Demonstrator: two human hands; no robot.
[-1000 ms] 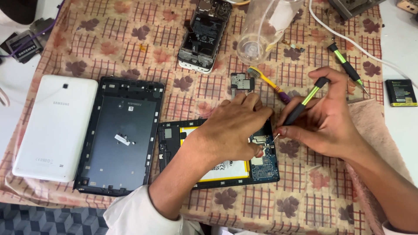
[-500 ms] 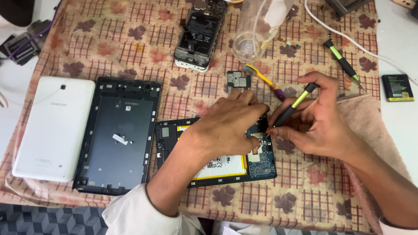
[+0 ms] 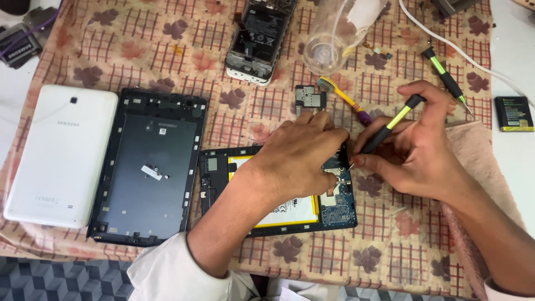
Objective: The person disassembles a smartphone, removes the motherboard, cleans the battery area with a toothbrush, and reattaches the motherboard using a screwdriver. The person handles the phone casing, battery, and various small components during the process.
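Note:
An opened tablet (image 3: pixel 334 209) with a blue circuit board and a yellow-edged battery lies on the patterned cloth. My left hand (image 3: pixel 298 153) rests flat on top of it, fingers pressing near its upper right corner. My right hand (image 3: pixel 415 147) grips a black and green screwdriver (image 3: pixel 390 125), whose tip points down at the board next to my left fingertips. The part of the board under my left hand is hidden.
A dark tablet frame (image 3: pixel 147 167) and a white back cover (image 3: pixel 58 153) lie at the left. A dismantled phone (image 3: pixel 259 39), a clear plastic cup (image 3: pixel 329 47), a small circuit piece (image 3: pixel 310 98), a yellow brush (image 3: pixel 343 100), a second screwdriver (image 3: pixel 446 78) and a small battery (image 3: pixel 514 113) lie around.
Both hands stay on the opened tablet with only slight shifts; the screwdriver remains tilted with its tip at the board's upper right corner.

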